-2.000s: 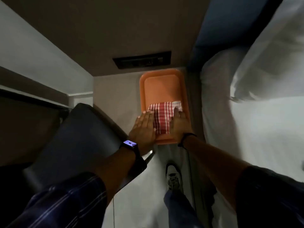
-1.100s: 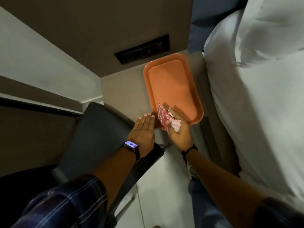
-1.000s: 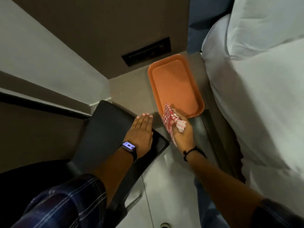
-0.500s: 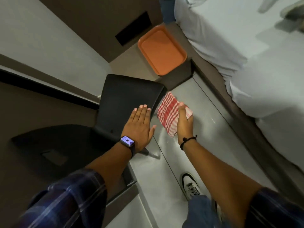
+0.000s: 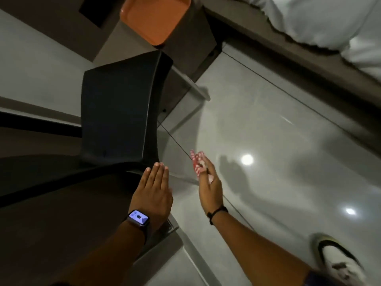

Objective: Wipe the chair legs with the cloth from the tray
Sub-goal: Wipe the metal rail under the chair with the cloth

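One red-checked cloth [image 5: 197, 164] is pinched in the right hand [image 5: 209, 186], low over the floor [image 5: 268, 141]. The left hand [image 5: 153, 195] lies flat, fingers together, holding nothing, at the near edge of one black chair [image 5: 117, 112]. Beyond it sits one orange tray [image 5: 154, 17].

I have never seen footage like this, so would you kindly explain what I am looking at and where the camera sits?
There is no machine here: a person wears one wide-angle camera on the head, looking down at their own bare hands. The left hand, with a smartwatch on its wrist, is open and flat beside the black chair. The right hand holds a red-and-white checked cloth above the glossy tiled floor. Further off, an orange tray sits on a low brown stand, with nothing visible on it. A white shoe shows at lower right.
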The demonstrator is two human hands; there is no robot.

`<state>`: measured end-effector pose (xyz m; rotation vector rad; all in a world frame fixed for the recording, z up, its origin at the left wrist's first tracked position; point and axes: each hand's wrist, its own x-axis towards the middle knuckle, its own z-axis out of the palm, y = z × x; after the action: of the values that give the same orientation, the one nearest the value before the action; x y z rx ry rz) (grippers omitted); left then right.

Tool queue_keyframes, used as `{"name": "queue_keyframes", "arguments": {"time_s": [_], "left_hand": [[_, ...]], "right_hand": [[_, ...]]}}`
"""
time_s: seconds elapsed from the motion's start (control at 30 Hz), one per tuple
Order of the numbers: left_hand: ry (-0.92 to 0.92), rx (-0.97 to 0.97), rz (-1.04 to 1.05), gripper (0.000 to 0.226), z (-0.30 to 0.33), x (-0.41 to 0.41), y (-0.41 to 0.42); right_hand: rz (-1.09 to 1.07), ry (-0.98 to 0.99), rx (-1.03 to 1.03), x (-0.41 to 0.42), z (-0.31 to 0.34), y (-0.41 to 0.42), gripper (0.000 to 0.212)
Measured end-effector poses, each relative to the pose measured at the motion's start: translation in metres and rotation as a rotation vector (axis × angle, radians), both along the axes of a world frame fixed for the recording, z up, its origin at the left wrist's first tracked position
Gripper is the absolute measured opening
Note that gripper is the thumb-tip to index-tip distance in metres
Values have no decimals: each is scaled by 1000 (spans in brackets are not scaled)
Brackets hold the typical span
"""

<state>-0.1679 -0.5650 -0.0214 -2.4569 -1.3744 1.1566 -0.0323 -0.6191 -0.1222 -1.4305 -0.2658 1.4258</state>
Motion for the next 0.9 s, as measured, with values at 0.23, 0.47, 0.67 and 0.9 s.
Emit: {"name": "queue_keyframes", "arguments": {"time_s": [0.23,0.47,0.67,0.9], "left_hand": [[122,84,-280,71,-47,-34,16],[86,94,-394,68,-38,-32,32],[202,132,-468,69,-31,-26,33],[241,143,-450,75,-30,-28,36]], "right_hand": [[121,-170,281,-152,-96,41,49],[-104,91,-19,-157,-152,49,58],[-270,23,-33,-162,-141,36,42],[-257,-215,227,-193,-98,52,51]]}}
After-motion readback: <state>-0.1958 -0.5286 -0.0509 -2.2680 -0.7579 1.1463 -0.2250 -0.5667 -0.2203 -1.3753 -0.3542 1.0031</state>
